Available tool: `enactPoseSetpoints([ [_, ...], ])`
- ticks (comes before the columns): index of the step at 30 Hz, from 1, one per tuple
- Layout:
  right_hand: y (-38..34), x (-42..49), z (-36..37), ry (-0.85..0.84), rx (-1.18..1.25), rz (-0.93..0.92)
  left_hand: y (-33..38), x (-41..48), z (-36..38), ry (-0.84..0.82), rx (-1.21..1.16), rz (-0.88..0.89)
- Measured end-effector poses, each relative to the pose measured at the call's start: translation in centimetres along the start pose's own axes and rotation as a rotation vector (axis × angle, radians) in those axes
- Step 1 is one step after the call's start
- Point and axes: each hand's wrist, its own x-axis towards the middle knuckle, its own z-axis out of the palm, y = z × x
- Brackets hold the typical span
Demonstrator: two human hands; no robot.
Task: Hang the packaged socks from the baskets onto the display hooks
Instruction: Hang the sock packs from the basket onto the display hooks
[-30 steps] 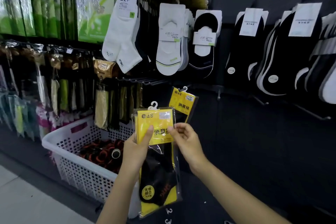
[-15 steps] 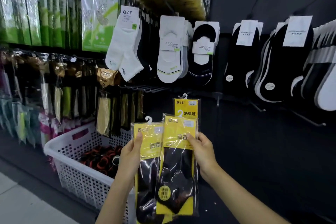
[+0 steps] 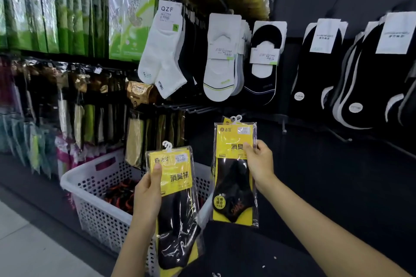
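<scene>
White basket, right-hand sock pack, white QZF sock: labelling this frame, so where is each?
white basket (image 3: 90, 177), head view, near rim
right-hand sock pack (image 3: 229, 141), head view, yellow card
white QZF sock (image 3: 161, 51), head view, leg

I see left hand (image 3: 147, 195) low centre, gripping one sock pack (image 3: 174, 198), in front of basket (image 3: 90, 183). Right hand (image 3: 258, 164) to its right and higher, gripping second sock pack (image 3: 234, 175). Packs apart. Basket on floor, lower left, against display wall. Hanging socks (image 3: 219, 60) above both packs. Bare hooks (image 3: 191, 108) between hanging socks and packs.
</scene>
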Motion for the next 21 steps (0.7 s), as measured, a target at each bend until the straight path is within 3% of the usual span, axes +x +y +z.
enactPoseSetpoints([
  [13,3.8,4.6,1.2,0.230,0.123,0.224,-1.0,0.8,0.3,-0.013,-0.017,0.002],
  [21,5.4,3.4,-0.6,0.364,0.051,0.308,-1.1,0.4,0.9,-0.032,-0.087,-0.051],
])
